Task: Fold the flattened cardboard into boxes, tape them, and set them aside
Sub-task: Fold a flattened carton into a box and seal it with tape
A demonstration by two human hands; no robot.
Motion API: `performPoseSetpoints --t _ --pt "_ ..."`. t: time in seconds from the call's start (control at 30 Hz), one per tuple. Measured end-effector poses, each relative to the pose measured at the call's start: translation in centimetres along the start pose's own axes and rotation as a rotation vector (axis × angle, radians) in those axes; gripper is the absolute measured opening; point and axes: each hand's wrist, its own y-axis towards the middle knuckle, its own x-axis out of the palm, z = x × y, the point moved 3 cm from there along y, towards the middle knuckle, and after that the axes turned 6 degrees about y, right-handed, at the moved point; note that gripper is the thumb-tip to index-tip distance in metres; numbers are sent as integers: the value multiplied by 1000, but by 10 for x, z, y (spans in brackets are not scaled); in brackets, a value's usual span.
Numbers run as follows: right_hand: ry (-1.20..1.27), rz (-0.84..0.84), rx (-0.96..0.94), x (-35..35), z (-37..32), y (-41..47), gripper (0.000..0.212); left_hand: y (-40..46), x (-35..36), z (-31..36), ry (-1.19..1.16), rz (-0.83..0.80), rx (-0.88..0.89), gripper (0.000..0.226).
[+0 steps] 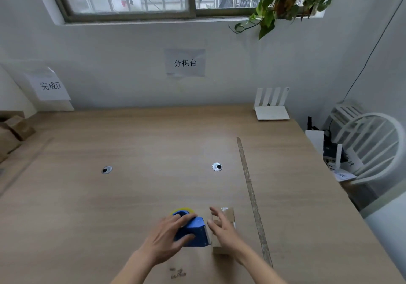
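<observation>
Two paper signs hang on the wall: the middle sign (185, 63) reads 分拣台 and the left sign (51, 85) reads 完成区. Faint dark print shows on the bench (131, 152) near the front edge, too blurred to read. The left hand (169, 237) grips a blue tape dispenser (193, 232) with a yellow-rimmed roll, fingers wrapped over its top. Just beside it, the right hand (222, 228) rests with spread fingers on one small cardboard box (226, 220) standing on the bench, touching the dispenser's edge. Two round cable grommets sit in the bench top, and one long thin strip (252, 195) runs along its right part. A white router (272, 105) with four antennas stands at the far right corner. Brown cardboard boxes (11, 134) pile at the left edge; a white chair (373, 147) and a hanging plant (283, 0) lie to the right
</observation>
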Motion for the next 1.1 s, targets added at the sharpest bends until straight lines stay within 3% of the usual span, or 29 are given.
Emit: performPoseSetpoints --t 0.1,0.37,0.5,0.67,1.1 --pt "57 -57 68 4 -3 -2 34 -2 -3 5 31 8 24 56" --pt "-95 179 -74 -10 1 -11 7 -6 -2 11 105 -24 23 59" --pt "-216 122 -99 -19 12 -20 14 -7 16 11 130 -124 2 63" --pt "-106 404 -1 -94 42 -32 14 -4 22 -14 176 -212 -99 66" --pt "-105 450 81 -109 72 -2 17 34 35 -15 294 -274 -122 61"
